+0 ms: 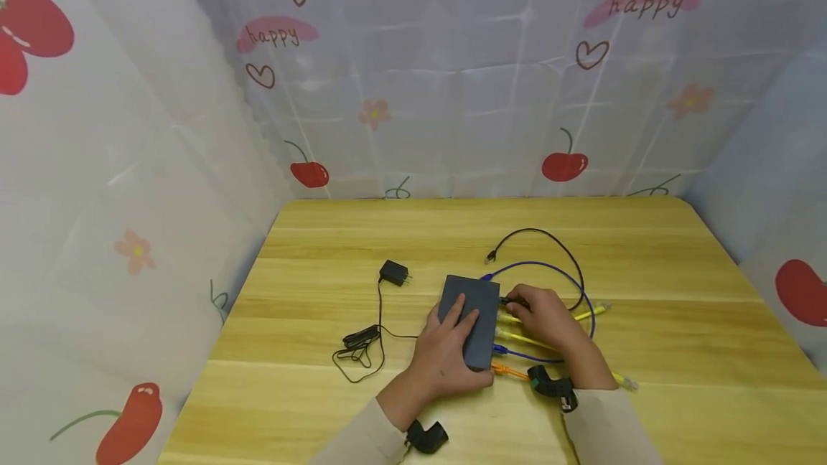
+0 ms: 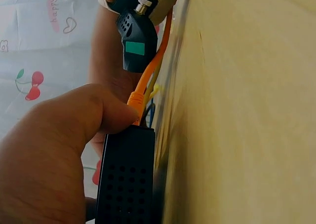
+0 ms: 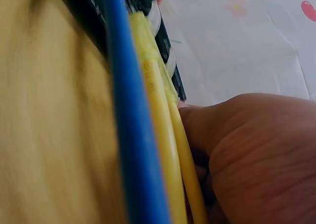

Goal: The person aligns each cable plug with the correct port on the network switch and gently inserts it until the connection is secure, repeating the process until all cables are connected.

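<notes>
A dark grey network switch (image 1: 484,329) lies flat on the table. My left hand (image 1: 446,357) grips it, fingers spread over its top, thumb bent at the near end beside the orange cable's plug (image 2: 136,103). At the switch's right side, my right hand (image 1: 543,313) pinches the plug of a black network cable (image 1: 505,301); its tip is too small to tell whether it is fully seated. Along that same side, yellow cables (image 1: 533,340), a blue cable (image 1: 526,357) and the orange cable meet the switch. In the right wrist view, blue and yellow cables (image 3: 160,120) partly hide the ports.
A black power adapter (image 1: 393,273) lies left of the switch, its bundled cord (image 1: 360,337) running toward the switch. The black cable's loose end (image 1: 491,257) lies behind it. Loose yellow cable ends (image 1: 604,307) are at right. Printed curtains (image 1: 452,92) border the wooden table (image 1: 310,235).
</notes>
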Action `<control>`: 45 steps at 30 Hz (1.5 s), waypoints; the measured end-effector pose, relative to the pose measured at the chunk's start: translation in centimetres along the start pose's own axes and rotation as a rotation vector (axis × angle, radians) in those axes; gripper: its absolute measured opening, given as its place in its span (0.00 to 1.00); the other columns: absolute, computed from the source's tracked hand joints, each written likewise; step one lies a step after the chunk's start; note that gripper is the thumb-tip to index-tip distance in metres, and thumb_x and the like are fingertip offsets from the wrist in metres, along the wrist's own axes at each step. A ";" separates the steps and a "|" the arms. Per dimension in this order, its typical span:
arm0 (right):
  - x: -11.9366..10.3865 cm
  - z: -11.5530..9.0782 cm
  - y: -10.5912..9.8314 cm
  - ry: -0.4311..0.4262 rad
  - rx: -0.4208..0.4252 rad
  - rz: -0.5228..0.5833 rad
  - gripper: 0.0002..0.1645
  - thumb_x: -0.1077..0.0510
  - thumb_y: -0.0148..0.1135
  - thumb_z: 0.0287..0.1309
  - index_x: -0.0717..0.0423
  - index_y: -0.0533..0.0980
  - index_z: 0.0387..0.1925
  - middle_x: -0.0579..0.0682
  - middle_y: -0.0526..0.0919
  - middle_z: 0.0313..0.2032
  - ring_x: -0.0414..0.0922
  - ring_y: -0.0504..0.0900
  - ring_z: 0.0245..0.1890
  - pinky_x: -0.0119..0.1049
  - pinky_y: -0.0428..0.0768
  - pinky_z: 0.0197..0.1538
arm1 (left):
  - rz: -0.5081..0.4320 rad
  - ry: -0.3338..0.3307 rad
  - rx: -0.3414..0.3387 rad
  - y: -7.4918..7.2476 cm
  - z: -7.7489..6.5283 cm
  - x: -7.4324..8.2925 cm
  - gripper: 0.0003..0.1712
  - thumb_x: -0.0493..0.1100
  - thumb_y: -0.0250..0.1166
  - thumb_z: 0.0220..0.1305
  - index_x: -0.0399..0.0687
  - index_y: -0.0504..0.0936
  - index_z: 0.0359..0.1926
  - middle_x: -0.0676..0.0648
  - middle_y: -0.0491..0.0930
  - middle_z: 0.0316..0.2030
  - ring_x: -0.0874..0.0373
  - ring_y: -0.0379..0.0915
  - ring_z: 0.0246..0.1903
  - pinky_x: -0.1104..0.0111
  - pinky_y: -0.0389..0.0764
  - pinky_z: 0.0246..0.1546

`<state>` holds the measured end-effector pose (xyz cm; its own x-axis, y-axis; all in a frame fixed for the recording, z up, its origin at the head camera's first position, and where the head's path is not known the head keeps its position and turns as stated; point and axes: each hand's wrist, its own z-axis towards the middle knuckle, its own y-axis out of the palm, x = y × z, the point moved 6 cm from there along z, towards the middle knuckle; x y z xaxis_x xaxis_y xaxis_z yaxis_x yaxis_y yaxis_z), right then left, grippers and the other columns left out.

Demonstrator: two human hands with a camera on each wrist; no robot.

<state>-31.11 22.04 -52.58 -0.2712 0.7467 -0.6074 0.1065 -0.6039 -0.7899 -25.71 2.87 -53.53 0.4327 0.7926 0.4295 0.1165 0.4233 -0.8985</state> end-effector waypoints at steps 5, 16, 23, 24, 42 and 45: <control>0.1 0.2 -0.1 0.003 0.001 -0.009 0.06 0.61 0.62 0.67 0.54 0.82 0.42 0.43 0.83 0.30 0.37 0.76 0.26 0.37 0.75 0.31 | 0.006 0.006 -0.005 -0.1 0.3 0.3 0.55 0.72 0.66 0.46 0.63 0.62 0.76 0.51 0.48 0.79 0.32 0.46 0.73 0.42 0.69 0.60; 0.2 0.2 -0.6 -0.012 0.026 -0.045 0.04 0.61 0.63 0.66 0.52 0.82 0.39 0.44 0.84 0.31 0.38 0.77 0.28 0.39 0.75 0.34 | 0.002 0.002 -0.027 0.0 0.8 0.7 0.56 0.72 0.66 0.45 0.65 0.61 0.76 0.52 0.48 0.79 0.31 0.46 0.73 0.43 0.70 0.59; -0.1 0.3 -1.2 -0.036 0.042 -0.059 0.04 0.63 0.63 0.65 0.52 0.82 0.39 0.46 0.85 0.32 0.38 0.78 0.29 0.39 0.76 0.34 | 0.001 0.004 -0.009 -0.1 1.2 1.0 0.56 0.72 0.67 0.44 0.67 0.61 0.76 0.53 0.48 0.79 0.31 0.45 0.73 0.43 0.71 0.56; -0.1 0.3 -1.3 -0.035 0.040 -0.058 0.04 0.63 0.63 0.65 0.52 0.82 0.39 0.45 0.84 0.32 0.38 0.78 0.29 0.39 0.76 0.34 | 0.003 0.004 -0.009 -0.1 1.3 1.1 0.56 0.72 0.67 0.44 0.67 0.61 0.76 0.53 0.48 0.79 0.31 0.45 0.73 0.43 0.72 0.55; -0.2 0.3 -0.9 -0.058 0.084 -0.069 0.07 0.62 0.65 0.63 0.55 0.85 0.42 0.49 0.85 0.39 0.47 0.84 0.39 0.46 0.81 0.43 | 0.050 -0.028 -0.056 0.2 1.0 1.0 0.56 0.79 0.63 0.47 0.67 0.61 0.76 0.53 0.46 0.79 0.33 0.42 0.75 0.43 0.70 0.59; -0.7 -0.2 0.7 -0.033 0.089 -0.052 0.07 0.62 0.66 0.62 0.55 0.85 0.41 0.47 0.83 0.37 0.46 0.83 0.38 0.45 0.80 0.43 | 0.058 -0.047 -0.092 0.4 -0.3 0.1 0.58 0.83 0.61 0.46 0.66 0.62 0.76 0.52 0.46 0.79 0.33 0.42 0.74 0.42 0.69 0.59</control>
<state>-30.69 21.18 -52.76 -0.3059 0.7691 -0.5612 0.0063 -0.5878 -0.8089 -25.31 2.99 -53.83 0.3989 0.8353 0.3784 0.1748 0.3358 -0.9256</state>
